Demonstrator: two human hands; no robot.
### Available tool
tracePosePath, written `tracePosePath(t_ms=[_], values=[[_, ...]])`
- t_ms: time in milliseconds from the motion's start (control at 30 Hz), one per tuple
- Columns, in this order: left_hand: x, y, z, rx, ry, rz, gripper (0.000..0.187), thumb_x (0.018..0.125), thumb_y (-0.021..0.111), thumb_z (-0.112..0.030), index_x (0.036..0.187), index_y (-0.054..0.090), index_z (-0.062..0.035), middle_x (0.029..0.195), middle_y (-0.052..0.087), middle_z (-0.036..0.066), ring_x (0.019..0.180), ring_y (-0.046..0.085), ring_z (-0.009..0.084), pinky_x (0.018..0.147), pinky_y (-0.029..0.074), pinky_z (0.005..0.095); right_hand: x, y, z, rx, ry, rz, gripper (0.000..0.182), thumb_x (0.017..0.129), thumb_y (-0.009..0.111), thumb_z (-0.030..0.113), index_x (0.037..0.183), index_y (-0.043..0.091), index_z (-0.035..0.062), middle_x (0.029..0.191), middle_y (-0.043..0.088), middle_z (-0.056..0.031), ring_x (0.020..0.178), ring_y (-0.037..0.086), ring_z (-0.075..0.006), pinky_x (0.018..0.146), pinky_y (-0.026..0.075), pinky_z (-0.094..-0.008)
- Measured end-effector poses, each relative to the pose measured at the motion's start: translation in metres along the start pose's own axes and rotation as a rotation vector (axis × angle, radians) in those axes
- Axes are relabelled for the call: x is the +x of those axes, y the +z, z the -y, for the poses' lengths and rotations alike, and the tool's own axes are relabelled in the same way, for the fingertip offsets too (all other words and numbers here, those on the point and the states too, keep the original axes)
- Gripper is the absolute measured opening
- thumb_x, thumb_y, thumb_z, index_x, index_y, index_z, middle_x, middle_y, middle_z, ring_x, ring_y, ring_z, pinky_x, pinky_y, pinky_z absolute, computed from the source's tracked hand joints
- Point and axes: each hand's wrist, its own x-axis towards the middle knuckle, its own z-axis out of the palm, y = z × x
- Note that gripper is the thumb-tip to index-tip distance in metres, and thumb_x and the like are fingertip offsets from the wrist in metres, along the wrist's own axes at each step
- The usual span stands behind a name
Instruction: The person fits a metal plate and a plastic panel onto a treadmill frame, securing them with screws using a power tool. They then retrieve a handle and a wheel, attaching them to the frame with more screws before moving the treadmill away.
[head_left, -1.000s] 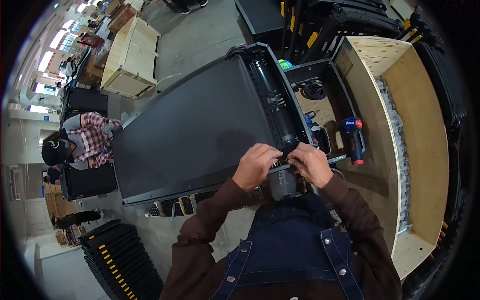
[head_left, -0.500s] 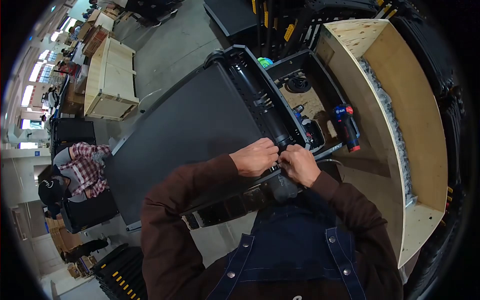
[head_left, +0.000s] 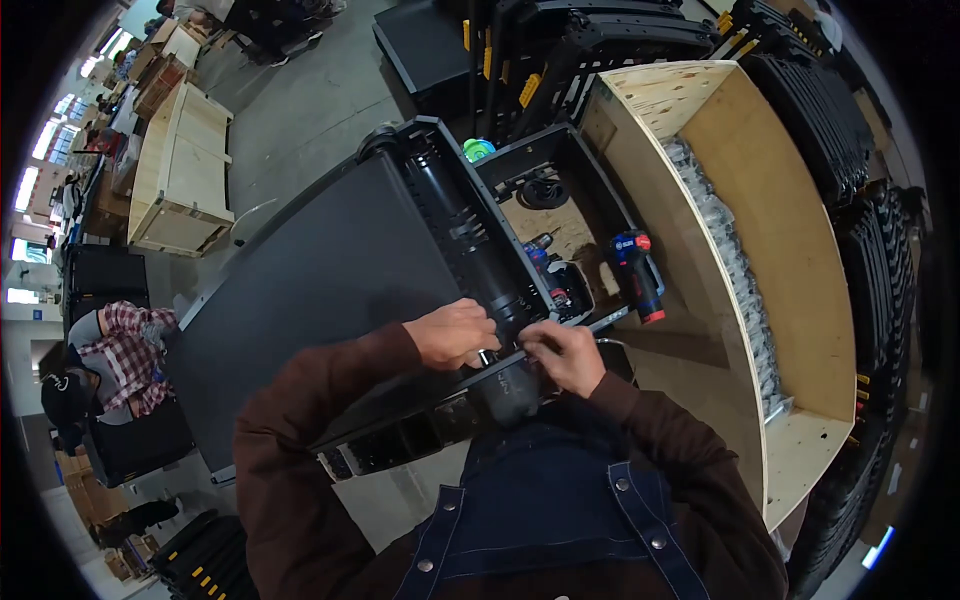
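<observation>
My left hand is closed, its fingers curled round a small shiny metal piece at the near end of the black belt unit. Beside it, my right hand has thumb and forefinger pinched together at the frame's near corner; what lies between them I cannot tell. A black roller runs along the frame, just beyond both hands. Right under them sits a dark rounded part on the near side of the unit.
A black tray holds a cable coil and a power drill. A red-and-blue cordless driver rests at its right edge, by a large wooden crate containing bagged parts. Another person stands at the far left side.
My hands have moved apart, the right one away from the left. The view has shifted, so the surroundings appear farther left. The small metal piece shows more clearly at my left fingertips.
</observation>
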Motion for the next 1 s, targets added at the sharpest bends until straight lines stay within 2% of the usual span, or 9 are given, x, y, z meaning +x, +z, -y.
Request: tracePosePath(t_ms=[67, 133, 200, 333, 400, 500, 700, 767, 1000], values=[[0.005, 0.001, 0.001, -0.024, 0.003, -0.067, 0.027, 0.080, 0.071, -0.024, 0.104, 0.068, -0.0107, 0.092, 0.058, 0.005, 0.096, 0.056, 0.0255, 0.090, 0.040, 0.0393, 0.008, -0.043, -0.040, -0.083, -0.060, -0.342, 0.018, 0.088, 0.068, 0.001, 0.106, 0.068, 0.0023, 0.092, 0.071, -0.0102, 0.078, 0.067, -0.0159, 0.071, 0.053, -0.0287], [0.001, -0.002, -0.006, 0.010, -0.026, -0.040, 0.026, 0.078, 0.073, -0.022, 0.101, 0.070, -0.0109, 0.092, 0.058, 0.004, 0.096, 0.056, 0.0247, 0.092, 0.040, 0.0389, 0.013, -0.096, -0.093, -0.198, 0.142, -0.652, 0.028, 0.090, 0.069, 0.009, 0.116, 0.064, 0.0005, 0.100, 0.069, -0.0142, 0.092, 0.067, -0.0232, 0.085, 0.053, -0.0336], [0.001, -0.004, -0.011, 0.014, -0.048, -0.074, 0.027, 0.075, 0.076, -0.022, 0.099, 0.070, -0.0113, 0.091, 0.059, 0.003, 0.097, 0.056, 0.0233, 0.094, 0.039, 0.0381, 0.007, -0.138, -0.181, -0.677, 0.388, -0.588, 0.047, 0.082, 0.079, 0.024, 0.118, 0.064, -0.0017, 0.105, 0.070, -0.0191, 0.099, 0.067, -0.0362, 0.091, 0.051, -0.0423], [0.003, -0.001, -0.017, 0.034, -0.141, -0.065, 0.027, 0.075, 0.076, -0.023, 0.099, 0.072, -0.0126, 0.093, 0.062, 0.001, 0.099, 0.057, 0.0209, 0.095, 0.038, 0.0368, 0.039, -0.160, -0.259, -0.420, 0.700, -0.175, 0.047, 0.077, 0.082, 0.024, 0.113, 0.066, -0.0032, 0.099, 0.073, -0.0171, 0.094, 0.070, -0.0311, 0.087, 0.053, -0.0395], [0.004, -0.003, -0.021, 0.065, -0.152, -0.041, 0.027, 0.074, 0.077, -0.024, 0.099, 0.074, -0.0135, 0.095, 0.064, -0.001, 0.101, 0.057, 0.0188, 0.096, 0.038, 0.0357, 0.044, -0.157, -0.255, -0.024, 0.765, -0.157, 0.044, 0.075, 0.082, 0.018, 0.110, 0.066, -0.0046, 0.095, 0.074, -0.0118, 0.091, 0.070, -0.0225, 0.086, 0.053, -0.0361], [0.005, -0.003, -0.021, 0.059, -0.174, -0.014, 0.028, 0.074, 0.076, -0.023, 0.100, 0.075, -0.0137, 0.095, 0.065, -0.001, 0.102, 0.058, 0.0191, 0.097, 0.039, 0.0357, 0.021, -0.165, -0.237, -0.216, 0.582, -0.191, 0.041, 0.076, 0.082, 0.014, 0.110, 0.066, -0.0032, 0.099, 0.073, -0.0099, 0.090, 0.067, -0.0190, 0.086, 0.052, -0.0341], [0.004, 0.003, -0.021, 0.102, -0.170, -0.057, 0.022, 0.075, 0.076, -0.024, 0.094, 0.075, -0.0132, 0.094, 0.067, 0.001, 0.102, 0.060, 0.0219, 0.099, 0.041, 0.0377, -0.062, -0.197, -0.132, 0.182, 0.457, -0.358, 0.039, 0.077, 0.082, 0.010, 0.111, 0.064, 0.0022, 0.097, 0.067, -0.0062, 0.086, 0.065, -0.0155, 0.078, 0.052, -0.0300], [0.004, 0.000, -0.022, 0.106, -0.177, -0.036, 0.021, 0.075, 0.076, -0.025, 0.093, 0.075, -0.0128, 0.094, 0.067, 0.001, 0.102, 0.060, 0.0223, 0.099, 0.041, 0.0380, -0.069, -0.191, -0.077, 0.429, 0.688, -0.157, 0.039, 0.075, 0.081, 0.006, 0.109, 0.063, 0.0032, 0.097, 0.067, -0.0074, 0.081, 0.067, -0.0166, 0.075, 0.055, -0.0315], [0.003, 0.002, -0.019, 0.058, -0.164, -0.028, 0.020, 0.076, 0.075, -0.024, 0.091, 0.074, -0.0102, 0.094, 0.066, 0.004, 0.102, 0.060, 0.0244, 0.099, 0.041, 0.0391, -0.068, -0.141, -0.054, 0.521, 0.666, 0.121, 0.049, 0.077, 0.080, 0.005, 0.120, 0.058, 0.0022, 0.099, 0.071, -0.0110, 0.077, 0.069, -0.0197, 0.073, 0.058, -0.0339]])
